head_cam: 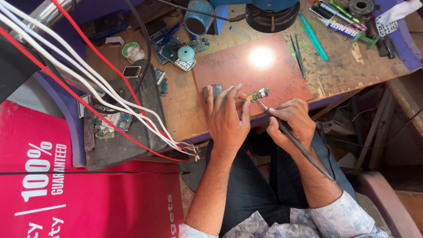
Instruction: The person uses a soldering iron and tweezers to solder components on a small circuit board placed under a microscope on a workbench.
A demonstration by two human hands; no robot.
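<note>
Centre of frame: left hand (227, 115) flat, fingertips pinning small green circuit board (257, 94) on red mat (246, 70). Light, thin, brittle-looking; best held by bare edges. Right hand (293, 123) closed round soldering iron (296, 141), tip touching board.

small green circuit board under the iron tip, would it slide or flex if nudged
The small circuit board looks thin and light, so a nudge would probably skid it across the smooth red mat. That may be why the left hand pins it by its edge. It seems stiff rather than floppy, though its tiny parts look fragile.
</note>
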